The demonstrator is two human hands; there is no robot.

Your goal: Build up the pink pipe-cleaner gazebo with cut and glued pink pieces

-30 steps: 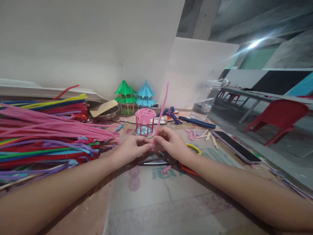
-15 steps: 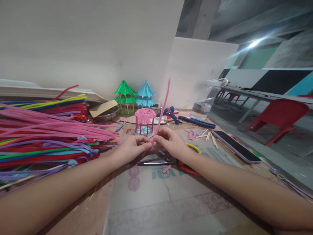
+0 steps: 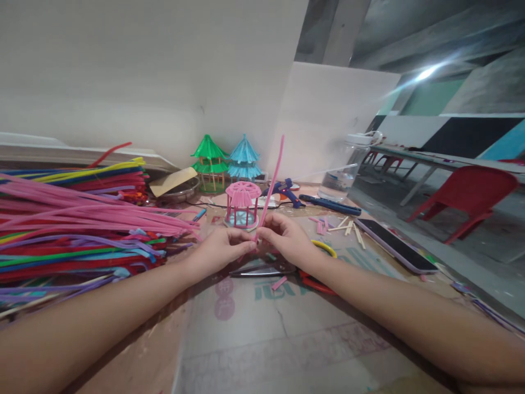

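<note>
A long pink pipe cleaner (image 3: 274, 178) rises from between my two hands, tilted slightly right at its top. My left hand (image 3: 229, 246) pinches its low end between thumb and fingers. Close beside it, my right hand (image 3: 283, 235) grips the same pipe cleaner a little higher. Just behind my hands stands a small pink pavilion model (image 3: 243, 197) with a partly covered roof on a round base. Below my hands lie scissors (image 3: 262, 270) with yellow and red handles, partly covered by my right hand and forearm. A short pink scrap (image 3: 279, 283) lies near the blades.
Bundled pipe cleaners (image 3: 82, 202) in many colours fill the left side. Green (image 3: 209, 158) and blue pagoda models (image 3: 245, 158) stand at the back. A blue glue gun (image 3: 287, 191), a utility knife (image 3: 330, 204), a water jug (image 3: 340, 169), a phone (image 3: 396, 245) and cut sticks (image 3: 348, 229) are rightward.
The pipe cleaner's upper tip has shifted slightly left and down. Both hands keep their pinch in nearly the same place.
</note>
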